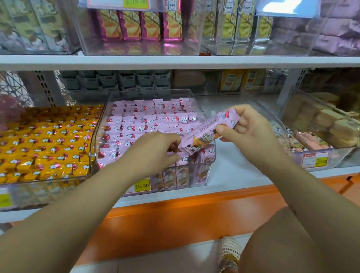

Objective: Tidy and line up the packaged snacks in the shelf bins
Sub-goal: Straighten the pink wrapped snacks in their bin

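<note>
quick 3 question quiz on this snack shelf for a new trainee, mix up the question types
1. True or false: the yellow packets lie in the bin to the left of the pink bin.
2. Which hand grips the upper end of the lifted pink packet? A) the left one B) the right hand
3. Fill in: the price tag on the pink bin's front reads ____.
Key: 1 true; 2 B; 3 15.80

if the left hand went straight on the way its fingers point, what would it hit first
Most likely the lower end of the pink snack pack that the right hand holds over the clear bin; the fingertips of the left hand look almost on it, though depth is unclear.
</note>
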`<state>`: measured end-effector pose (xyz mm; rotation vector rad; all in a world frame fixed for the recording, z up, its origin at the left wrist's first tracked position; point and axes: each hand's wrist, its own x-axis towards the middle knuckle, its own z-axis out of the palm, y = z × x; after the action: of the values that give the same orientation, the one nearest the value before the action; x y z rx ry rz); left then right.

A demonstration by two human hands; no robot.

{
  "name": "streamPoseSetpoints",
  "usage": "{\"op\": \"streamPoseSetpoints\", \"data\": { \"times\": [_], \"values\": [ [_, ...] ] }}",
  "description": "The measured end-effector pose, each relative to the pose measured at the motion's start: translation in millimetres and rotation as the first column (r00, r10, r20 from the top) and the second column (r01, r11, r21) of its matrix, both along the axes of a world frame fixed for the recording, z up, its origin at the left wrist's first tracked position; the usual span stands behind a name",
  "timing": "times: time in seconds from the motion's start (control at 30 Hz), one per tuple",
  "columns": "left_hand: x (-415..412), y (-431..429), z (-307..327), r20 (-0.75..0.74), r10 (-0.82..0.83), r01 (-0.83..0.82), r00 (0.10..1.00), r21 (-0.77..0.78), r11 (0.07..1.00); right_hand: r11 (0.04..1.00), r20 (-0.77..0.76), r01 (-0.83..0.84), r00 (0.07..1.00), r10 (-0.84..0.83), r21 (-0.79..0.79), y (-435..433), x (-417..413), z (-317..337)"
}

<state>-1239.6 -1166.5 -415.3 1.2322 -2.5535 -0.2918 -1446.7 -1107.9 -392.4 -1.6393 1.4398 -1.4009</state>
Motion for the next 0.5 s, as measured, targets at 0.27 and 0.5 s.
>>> {"op": "streamPoseSetpoints", "data": {
  "times": [0.27,0.5],
  "values": [
    [0,1,-7,-0.117,0.042,-0.044,0.992,-0.015,0.999,0.995,-0.613,-0.065,0.784,0.100,0.079,-15,6,27],
    [0,5,-12,-0.177,-0.037,0.024,0.983,-0.075,0.997,0.986,-0.845,-0.109,0.508,0.164,0.126,-29,27,-2]
  ]
}}
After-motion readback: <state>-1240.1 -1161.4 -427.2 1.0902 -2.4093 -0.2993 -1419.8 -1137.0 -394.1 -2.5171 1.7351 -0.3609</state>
